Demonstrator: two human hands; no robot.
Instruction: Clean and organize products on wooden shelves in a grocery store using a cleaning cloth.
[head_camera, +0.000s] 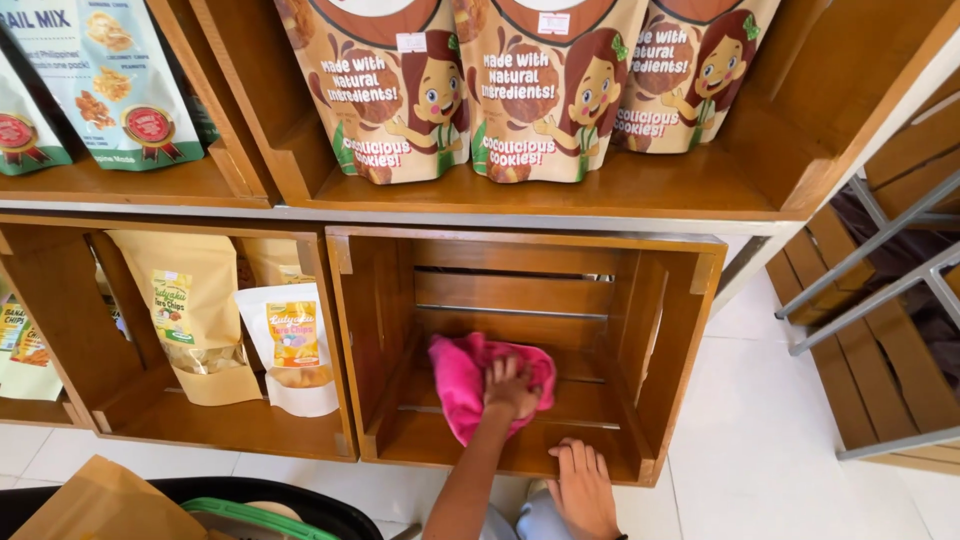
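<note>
Fingers of the left hand (510, 388) press a pink cloth (465, 380), palm hidden; right hand (583, 487) lies flat.

Wooden crate (520, 350): interior open from the front, holding only a pink cloth (470, 385) under one hand (510, 388) (left half of floor). Free room at 3 o'clock of the cloth. Side walls and slatted back close it off; cookie bags (545, 85) fill the shelf at 12 o'clock.

Wooden crate shelf (690, 330) on white tiled floor (760, 440), pink cloth (460, 385) on its bottom slats.
</note>
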